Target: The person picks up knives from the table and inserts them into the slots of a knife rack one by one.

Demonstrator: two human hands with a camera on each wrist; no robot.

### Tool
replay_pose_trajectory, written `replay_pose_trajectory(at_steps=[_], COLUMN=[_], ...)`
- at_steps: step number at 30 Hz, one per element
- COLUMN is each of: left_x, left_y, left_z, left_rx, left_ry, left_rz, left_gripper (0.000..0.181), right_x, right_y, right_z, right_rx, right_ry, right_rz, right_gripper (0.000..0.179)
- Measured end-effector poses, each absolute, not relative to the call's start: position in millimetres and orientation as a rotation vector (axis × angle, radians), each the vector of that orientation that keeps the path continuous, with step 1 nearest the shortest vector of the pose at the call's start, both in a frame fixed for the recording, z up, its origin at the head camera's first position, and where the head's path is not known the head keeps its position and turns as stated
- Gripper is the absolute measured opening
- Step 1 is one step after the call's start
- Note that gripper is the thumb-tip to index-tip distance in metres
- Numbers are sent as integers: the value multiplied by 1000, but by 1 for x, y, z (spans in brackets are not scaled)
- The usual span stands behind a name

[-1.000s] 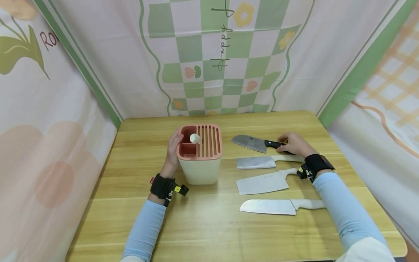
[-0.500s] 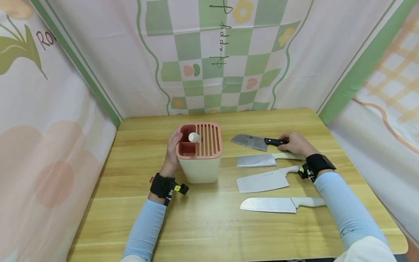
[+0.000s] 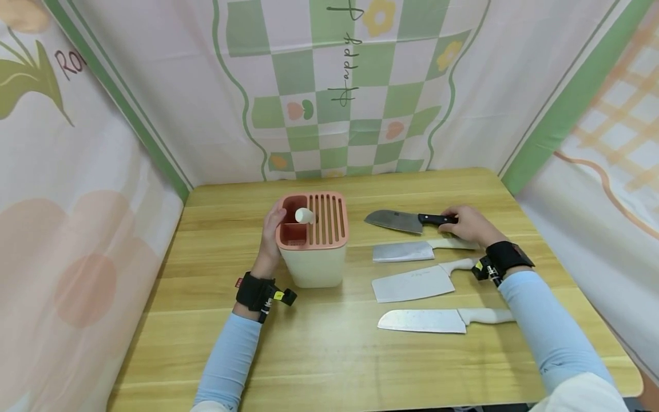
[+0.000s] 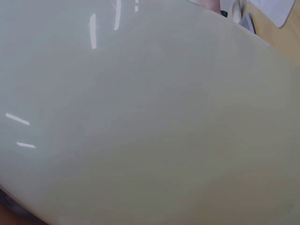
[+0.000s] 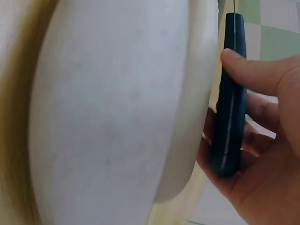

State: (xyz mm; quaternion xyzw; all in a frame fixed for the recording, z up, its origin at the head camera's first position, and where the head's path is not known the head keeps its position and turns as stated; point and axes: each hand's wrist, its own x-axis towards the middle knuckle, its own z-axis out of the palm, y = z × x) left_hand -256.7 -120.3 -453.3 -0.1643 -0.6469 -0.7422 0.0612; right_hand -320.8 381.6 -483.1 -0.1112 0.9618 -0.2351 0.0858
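In the head view my left hand [image 3: 270,232] holds the left side of a cream knife holder [image 3: 314,269], its fingertips bent at the pink rim. The holder's cream wall [image 4: 154,117] fills the left wrist view and hides the fingers there. My right hand [image 3: 469,224] grips the black handle [image 5: 229,103] of a broad-bladed kitchen knife [image 3: 393,221], thumb on one side and fingers on the other. The blade points left, toward the holder. Whether it touches the table cannot be told. A white cleaver [image 3: 404,252] lies just nearer than it.
A larger white-handled cleaver [image 3: 414,284] and a white-handled kitchen knife [image 3: 422,321] lie further forward, blades leftward. A white rounded handle end [image 3: 304,216] sticks up from the holder, beside its slats and two open compartments. Printed curtains [image 3: 329,114] surround the wooden table [image 3: 206,297].
My right hand has closed its grip on the black handle and shifted the knife slightly, turning the blade a little. The left hand and the holder stay in place.
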Motion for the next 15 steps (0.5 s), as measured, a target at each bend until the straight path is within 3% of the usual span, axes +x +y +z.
replay_pose_trajectory(at_steps=[15], left_x=[-255], left_y=[-118], left_z=[-450], left_rx=[-496], left_ry=[-1967], left_rz=[-2231], left_gripper=[61], right_x=[-301], right_y=[381], right_z=[-465], right_rx=[-228], right_ry=[2985], right_rz=[-914], right_gripper=[55])
